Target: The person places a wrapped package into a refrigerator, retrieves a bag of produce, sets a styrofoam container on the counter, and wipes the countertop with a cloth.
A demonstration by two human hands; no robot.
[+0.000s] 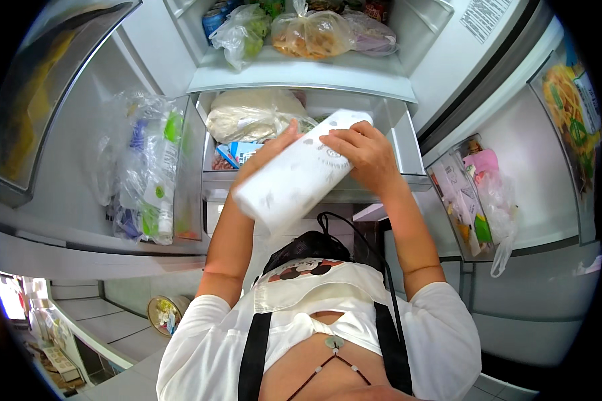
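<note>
Left hand (pixel 274 148) and right hand (pixel 368 157) clamp a white patterned package (pixel 304 174) above the drawer's (pixel 409 181) front edge — a bagged bundle (pixel 253 113) lying near its back left corner.

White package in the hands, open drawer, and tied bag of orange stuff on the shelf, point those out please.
White package (pixel 302 175): head view, middle of its printed side.
Open drawer (pixel 406 142): head view, its right wall.
Tied bag (pixel 312 36): head view, front of its bulge.

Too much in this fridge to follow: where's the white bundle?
In the head view, the white bundle is central, between the left hand and right hand, across the drawer's front edge.
</note>
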